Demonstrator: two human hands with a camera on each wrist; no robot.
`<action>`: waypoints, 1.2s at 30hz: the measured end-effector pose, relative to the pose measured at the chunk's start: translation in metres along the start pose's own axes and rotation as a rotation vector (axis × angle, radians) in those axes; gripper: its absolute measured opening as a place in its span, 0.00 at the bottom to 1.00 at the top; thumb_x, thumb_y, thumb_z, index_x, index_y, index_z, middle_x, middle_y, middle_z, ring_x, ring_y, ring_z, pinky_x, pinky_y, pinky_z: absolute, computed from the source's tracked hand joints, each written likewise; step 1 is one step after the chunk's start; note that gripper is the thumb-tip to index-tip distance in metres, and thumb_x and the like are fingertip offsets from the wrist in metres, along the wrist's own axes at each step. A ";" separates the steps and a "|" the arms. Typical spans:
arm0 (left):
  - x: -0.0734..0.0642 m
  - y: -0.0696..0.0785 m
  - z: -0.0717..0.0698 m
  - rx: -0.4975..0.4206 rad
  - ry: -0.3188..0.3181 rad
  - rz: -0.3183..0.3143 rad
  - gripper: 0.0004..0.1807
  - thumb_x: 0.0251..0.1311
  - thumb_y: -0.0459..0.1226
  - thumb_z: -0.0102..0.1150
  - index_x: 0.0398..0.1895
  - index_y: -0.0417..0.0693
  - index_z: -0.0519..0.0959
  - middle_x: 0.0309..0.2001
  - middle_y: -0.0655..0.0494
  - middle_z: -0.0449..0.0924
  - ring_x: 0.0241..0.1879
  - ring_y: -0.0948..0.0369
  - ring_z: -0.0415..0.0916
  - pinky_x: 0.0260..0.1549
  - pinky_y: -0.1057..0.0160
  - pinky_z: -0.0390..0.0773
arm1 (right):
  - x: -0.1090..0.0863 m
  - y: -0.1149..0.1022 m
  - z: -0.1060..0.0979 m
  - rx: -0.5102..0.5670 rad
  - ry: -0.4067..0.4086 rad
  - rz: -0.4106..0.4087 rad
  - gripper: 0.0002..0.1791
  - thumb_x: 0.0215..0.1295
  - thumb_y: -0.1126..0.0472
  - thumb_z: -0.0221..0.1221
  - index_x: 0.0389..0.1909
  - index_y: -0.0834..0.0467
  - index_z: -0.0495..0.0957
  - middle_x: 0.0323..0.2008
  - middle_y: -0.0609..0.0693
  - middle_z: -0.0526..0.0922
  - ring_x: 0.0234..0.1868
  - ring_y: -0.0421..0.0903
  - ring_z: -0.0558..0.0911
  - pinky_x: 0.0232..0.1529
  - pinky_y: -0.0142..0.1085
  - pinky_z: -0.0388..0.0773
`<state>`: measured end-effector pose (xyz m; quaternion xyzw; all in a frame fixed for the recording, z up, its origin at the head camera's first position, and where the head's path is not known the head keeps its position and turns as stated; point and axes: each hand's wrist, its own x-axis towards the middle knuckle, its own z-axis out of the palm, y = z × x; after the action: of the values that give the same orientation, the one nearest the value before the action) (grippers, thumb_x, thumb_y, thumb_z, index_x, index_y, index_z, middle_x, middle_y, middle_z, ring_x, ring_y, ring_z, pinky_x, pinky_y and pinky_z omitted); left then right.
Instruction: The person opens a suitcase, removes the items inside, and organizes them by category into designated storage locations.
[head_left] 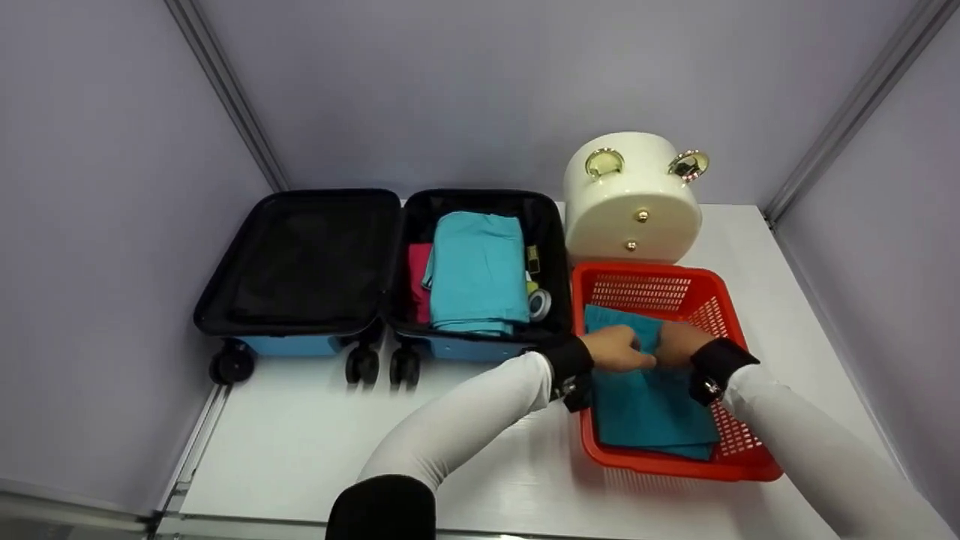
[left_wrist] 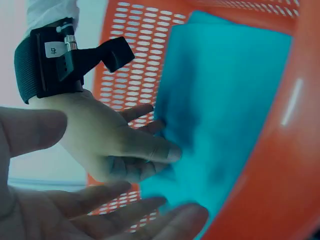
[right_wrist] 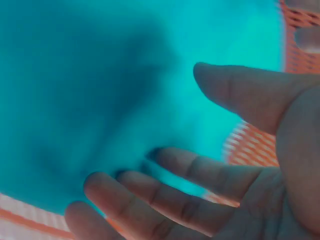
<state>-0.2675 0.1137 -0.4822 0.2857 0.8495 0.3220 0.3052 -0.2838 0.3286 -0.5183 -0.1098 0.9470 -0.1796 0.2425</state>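
A folded teal cloth (head_left: 652,412) lies inside a red plastic basket (head_left: 679,471). Over its upper part are my left hand (head_left: 619,349) and my right hand (head_left: 676,343), close together. In the left wrist view, the fingers of my left hand (left_wrist: 105,215) are spread near the cloth's edge. My right hand (left_wrist: 112,135) is opposite, its fingers reaching to the side of the cloth. The right wrist view shows the right thumb (right_wrist: 240,90) apart from the other fingers, which extend along the cloth (right_wrist: 75,75). Neither hand visibly grips it.
Left of the basket lies an open suitcase, its bare half (head_left: 307,262) beside a packed half with a folded light-blue cloth (head_left: 480,274), a pink item (head_left: 419,277) and a round tin (head_left: 539,305). Behind the basket stands a cream case (head_left: 634,202) with gold ring handles.
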 end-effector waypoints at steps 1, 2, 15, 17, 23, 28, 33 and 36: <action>-0.002 0.000 -0.004 -0.032 0.039 0.003 0.21 0.84 0.48 0.53 0.43 0.39 0.85 0.31 0.57 0.75 0.25 0.64 0.68 0.29 0.68 0.67 | 0.001 -0.003 -0.004 0.026 0.016 -0.017 0.20 0.69 0.61 0.61 0.18 0.52 0.67 0.16 0.47 0.66 0.18 0.44 0.66 0.23 0.39 0.66; -0.005 -0.001 -0.009 -0.070 0.090 0.005 0.21 0.84 0.48 0.54 0.51 0.39 0.86 0.34 0.55 0.80 0.26 0.65 0.72 0.30 0.68 0.69 | 0.002 -0.008 -0.009 0.056 0.031 -0.034 0.19 0.71 0.60 0.62 0.18 0.53 0.70 0.16 0.46 0.67 0.18 0.43 0.68 0.23 0.38 0.67; -0.059 -0.071 -0.116 -0.275 0.600 -0.110 0.27 0.71 0.43 0.69 0.66 0.38 0.77 0.57 0.40 0.86 0.52 0.49 0.85 0.52 0.55 0.83 | 0.017 -0.091 -0.036 0.473 0.071 -0.281 0.14 0.80 0.58 0.64 0.48 0.67 0.84 0.35 0.54 0.87 0.34 0.50 0.89 0.37 0.37 0.89; -0.069 -0.086 -0.131 -0.271 0.633 -0.156 0.30 0.71 0.42 0.69 0.70 0.38 0.74 0.62 0.39 0.82 0.58 0.46 0.82 0.57 0.50 0.81 | 0.024 -0.101 -0.037 0.538 0.107 -0.297 0.14 0.80 0.60 0.63 0.51 0.70 0.83 0.37 0.56 0.87 0.34 0.48 0.89 0.37 0.36 0.89; -0.080 -0.133 -0.154 -0.215 0.744 -0.323 0.36 0.67 0.43 0.71 0.72 0.33 0.72 0.69 0.37 0.78 0.67 0.43 0.78 0.66 0.49 0.79 | 0.048 -0.128 -0.034 0.758 0.145 -0.257 0.23 0.82 0.61 0.60 0.66 0.73 0.74 0.58 0.70 0.83 0.45 0.47 0.89 0.52 0.43 0.90; -0.087 -0.163 -0.168 -0.290 0.810 -0.402 0.37 0.70 0.43 0.68 0.74 0.28 0.71 0.71 0.34 0.76 0.70 0.41 0.76 0.69 0.47 0.78 | 0.072 -0.149 -0.030 0.948 0.078 -0.219 0.39 0.84 0.55 0.57 0.84 0.70 0.54 0.79 0.71 0.65 0.75 0.65 0.74 0.77 0.58 0.72; -0.098 -0.178 -0.177 -0.397 0.738 -0.426 0.42 0.72 0.44 0.66 0.80 0.28 0.64 0.78 0.32 0.68 0.76 0.40 0.70 0.74 0.47 0.73 | 0.094 -0.165 -0.025 1.096 0.042 -0.121 0.46 0.85 0.50 0.55 0.87 0.67 0.42 0.84 0.73 0.53 0.82 0.69 0.64 0.82 0.60 0.62; -0.100 -0.183 -0.181 -0.425 0.647 -0.448 0.46 0.74 0.45 0.64 0.84 0.28 0.56 0.83 0.33 0.59 0.81 0.41 0.62 0.79 0.50 0.67 | 0.105 -0.172 -0.020 1.162 0.031 -0.071 0.43 0.85 0.49 0.54 0.84 0.69 0.48 0.72 0.75 0.66 0.70 0.64 0.73 0.79 0.56 0.66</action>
<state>-0.3819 -0.1371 -0.4707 -0.0896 0.8571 0.4882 0.1379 -0.3626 0.1464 -0.4784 0.0122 0.6925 -0.6793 0.2428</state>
